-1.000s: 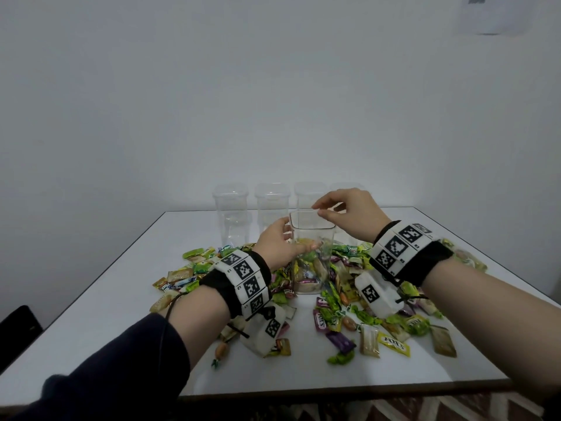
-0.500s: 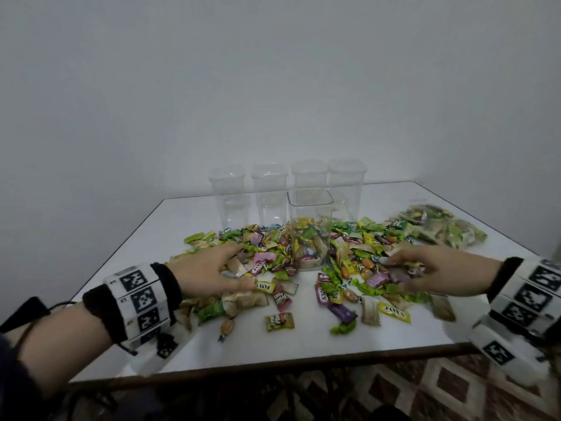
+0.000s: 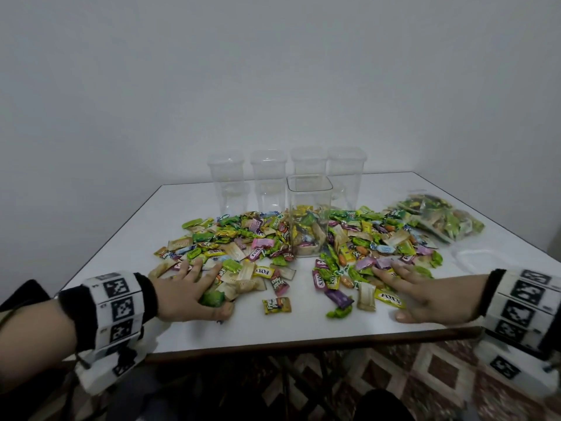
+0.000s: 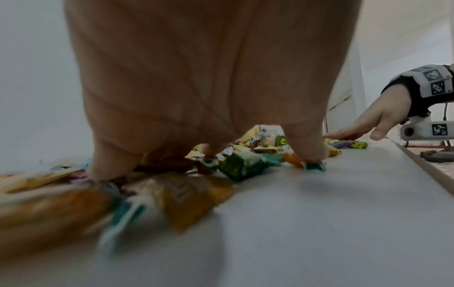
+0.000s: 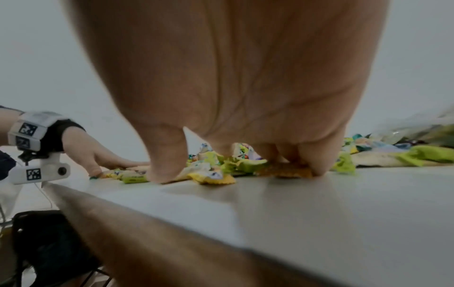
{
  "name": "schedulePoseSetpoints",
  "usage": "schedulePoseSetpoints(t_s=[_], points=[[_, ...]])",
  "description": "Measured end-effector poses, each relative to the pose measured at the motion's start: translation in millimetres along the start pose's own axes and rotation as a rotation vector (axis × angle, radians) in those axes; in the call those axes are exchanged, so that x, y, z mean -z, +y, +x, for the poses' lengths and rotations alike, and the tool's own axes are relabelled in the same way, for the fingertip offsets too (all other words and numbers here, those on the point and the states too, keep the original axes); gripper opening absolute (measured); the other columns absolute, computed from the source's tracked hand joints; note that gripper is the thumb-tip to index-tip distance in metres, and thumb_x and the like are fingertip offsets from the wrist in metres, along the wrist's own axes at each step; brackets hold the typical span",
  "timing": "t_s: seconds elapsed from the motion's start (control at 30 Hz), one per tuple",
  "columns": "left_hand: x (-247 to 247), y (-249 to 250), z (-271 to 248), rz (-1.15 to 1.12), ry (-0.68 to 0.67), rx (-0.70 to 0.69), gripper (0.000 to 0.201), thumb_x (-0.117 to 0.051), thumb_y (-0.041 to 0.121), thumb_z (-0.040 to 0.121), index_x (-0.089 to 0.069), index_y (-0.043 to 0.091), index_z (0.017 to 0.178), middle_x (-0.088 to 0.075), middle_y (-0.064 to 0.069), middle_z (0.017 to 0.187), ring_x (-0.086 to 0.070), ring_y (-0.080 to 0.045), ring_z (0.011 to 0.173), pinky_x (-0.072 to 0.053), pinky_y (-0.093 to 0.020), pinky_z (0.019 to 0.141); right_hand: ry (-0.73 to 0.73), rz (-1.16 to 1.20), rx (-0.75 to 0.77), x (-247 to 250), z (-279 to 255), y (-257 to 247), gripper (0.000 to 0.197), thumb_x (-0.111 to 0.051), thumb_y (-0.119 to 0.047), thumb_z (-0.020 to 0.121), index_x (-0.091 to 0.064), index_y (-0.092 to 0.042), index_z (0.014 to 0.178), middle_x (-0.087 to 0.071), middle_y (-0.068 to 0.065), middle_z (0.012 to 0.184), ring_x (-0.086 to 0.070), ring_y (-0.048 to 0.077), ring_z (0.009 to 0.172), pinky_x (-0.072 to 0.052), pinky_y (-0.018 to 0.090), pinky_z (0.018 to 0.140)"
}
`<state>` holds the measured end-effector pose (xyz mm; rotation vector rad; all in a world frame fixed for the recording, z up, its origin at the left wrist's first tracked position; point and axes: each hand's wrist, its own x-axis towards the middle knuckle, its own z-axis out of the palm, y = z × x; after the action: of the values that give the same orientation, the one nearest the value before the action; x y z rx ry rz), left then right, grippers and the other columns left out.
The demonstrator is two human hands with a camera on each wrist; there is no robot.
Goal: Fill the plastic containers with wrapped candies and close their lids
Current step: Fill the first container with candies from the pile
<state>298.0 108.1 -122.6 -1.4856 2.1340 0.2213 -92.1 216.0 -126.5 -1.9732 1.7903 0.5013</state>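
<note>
Five clear plastic containers stand at the centre of the head view: four [image 3: 226, 180] [image 3: 268, 179] [image 3: 308, 164] [image 3: 346, 174] in a row at the back of the white table [image 3: 100, 256], their lower walls hard to make out against it, and one open container [image 3: 309, 214] in front, lidless and holding wrapped candies up to about a third of its height. Loose wrapped candies [image 3: 243, 247] lie spread on both sides of it across the middle of the frame, too many and too overlapped to count. At the right edge, a clear bag of candies [image 3: 440, 220] lies partly blurred, and below it a faint clear lid [image 3: 476, 259] is barely distinguishable from the tabletop. The left hand [image 3: 194, 290] lies palm down at lower left on the near edge of the pile, fingers spread over wrappers and the thumb curling in beside a green candy [image 3: 214, 297]; whether it actually grips anything I cannot tell. In the left wrist view the palm [image 4: 196, 77] fills the frame, the fingertips [image 4: 108, 170] press on blurred wrappers, and what lies under them is hidden. The right hand [image 3: 425, 296] lies flat at lower right, fingers stretched over candies, thumb on bare table; the right wrist view shows its fingertips [image 5: 164, 170] down on yellow and green wrappers, holding nothing that shows. Both wrists wear bands with black-and-white markers [image 3: 118, 302], the right one cut off by the frame edge.
</note>
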Motion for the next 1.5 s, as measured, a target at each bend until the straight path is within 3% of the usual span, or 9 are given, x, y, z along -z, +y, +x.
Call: schedulePoseSetpoints(t_s=[0.23, 0.43, 0.57, 0.7, 0.8, 0.97, 1.13, 1.4, 1.5], points=[[26.5, 6.7, 16.8, -0.176, 0.038, -0.098, 0.113, -0.054, 0.074, 0.073, 0.025, 0.037, 0.144, 0.02, -0.015, 0.156, 0.006, -0.033, 0.146, -0.01, -0.049, 0.118, 0.085, -0.08, -0.009, 20.3, 27.0, -12.1, 0.078, -0.043, -0.051, 0.094, 0.016, -0.043, 0.144, 0.021, 0.02, 0.154, -0.024, 0.035, 0.141, -0.027, 0.042, 0.113], [34.7, 9.8, 37.3, -0.347, 0.243, -0.231, 0.108, -0.076, 0.051, 0.071, -0.004, 0.039, 0.15, -0.027, 0.002, 0.155, -0.023, -0.017, 0.143, -0.023, -0.029, 0.114, 0.18, -0.123, 0.04, 38.2, 47.2, -12.6, 0.071, -0.053, -0.044, 0.092, -0.007, -0.049, 0.146, 0.016, 0.014, 0.156, -0.017, 0.034, 0.143, -0.023, 0.042, 0.115], [36.9, 11.6, 41.0, -0.388, 0.361, -0.289, 0.094, -0.084, 0.041, 0.065, -0.036, 0.033, 0.144, -0.048, 0.008, 0.14, -0.043, -0.008, 0.128, -0.029, -0.015, 0.097, 0.28, -0.14, 0.046, 47.5, 51.4, -14.9, 0.057, -0.065, -0.04, 0.086, -0.04, -0.047, 0.137, -0.022, 0.006, 0.153, -0.033, 0.028, 0.136, -0.033, 0.035, 0.108], [37.7, 11.4, 41.8, -0.399, 0.458, -0.285, 0.065, -0.086, 0.032, 0.064, -0.059, 0.027, 0.123, -0.058, 0.006, 0.126, -0.055, -0.006, 0.103, -0.039, -0.016, 0.082, 0.394, -0.063, 0.054, 51.6, 53.3, -13.3, 0.039, -0.07, -0.032, 0.083, -0.061, -0.033, 0.121, -0.056, -0.003, 0.12, -0.052, 0.017, 0.112, -0.038, 0.021, 0.09], [38.7, 13.0, 39.9, -0.462, 0.442, -0.268, 0.049, -0.085, 0.026, 0.068, -0.064, 0.025, 0.112, -0.056, 0.007, 0.111, -0.058, -0.008, 0.058, -0.049, -0.019, 0.06, 0.481, 0.007, 0.047, 52.7, 52.9, -10.9, 0.032, -0.069, -0.028, 0.084, -0.065, -0.025, 0.116, -0.067, -0.006, 0.11, -0.059, 0.01, 0.102, -0.035, 0.013, 0.08], [41.5, 12.7, 40.6, -0.446, 0.611, -0.189, 0.031, -0.078, 0.03, 0.077, -0.072, 0.024, 0.106, -0.061, 0.007, 0.09, -0.051, -0.003, 0.072, -0.036, -0.019, 0.066, 0.624, 0.053, 0.022, 53.9, 51.5, -9.8, 0.025, -0.066, -0.017, 0.087, -0.068, -0.021, 0.111, -0.07, -0.003, 0.105, -0.061, 0.009, 0.091, -0.038, 0.012, 0.076], [43.5, 9.3, 41.0, -0.526, 0.656, -0.103, 0.021, -0.074, 0.018, 0.082, -0.074, 0.014, 0.102, -0.069, -0.001, 0.106, -0.06, -0.012, 0.091, -0.04, -0.019, 0.077, 0.794, 0.148, 0.0, 56.5, 48.4, -6.5, 0.023, -0.063, -0.009, 0.087, -0.071, -0.019, 0.107, -0.071, 0.002, 0.106, -0.065, 0.016, 0.093, -0.034, 0.011, 0.073], [51.8, -0.1, 33.8, -0.698, 0.84, -0.038, 0.015, -0.078, 0.01, 0.076, -0.076, 0.008, 0.09, -0.059, 0.005, 0.066, -0.055, -0.006, 0.058, -0.038, -0.005, 0.052, 0.905, 0.264, -0.046, 62.8, 42.8, 3.7, 0.019, -0.069, -0.018, 0.085, -0.072, -0.022, 0.103, -0.073, 0.006, 0.089, -0.063, 0.018, 0.069, -0.041, 0.023, 0.067], [56.5, -3.4, 28.8, -0.803, 0.881, -0.056, 0.013, -0.079, 0.006, 0.074, -0.075, 0.007, 0.086, -0.062, 0.008, 0.063, -0.062, -0.01, 0.059, -0.048, -0.011, 0.06, 0.968, 0.3, -0.038, 65.9, 38.4, 4.8, 0.019, -0.072, -0.019, 0.081, -0.074, -0.023, 0.1, -0.072, 0.002, 0.091, -0.059, 0.013, 0.06, -0.038, 0.022, 0.064]])
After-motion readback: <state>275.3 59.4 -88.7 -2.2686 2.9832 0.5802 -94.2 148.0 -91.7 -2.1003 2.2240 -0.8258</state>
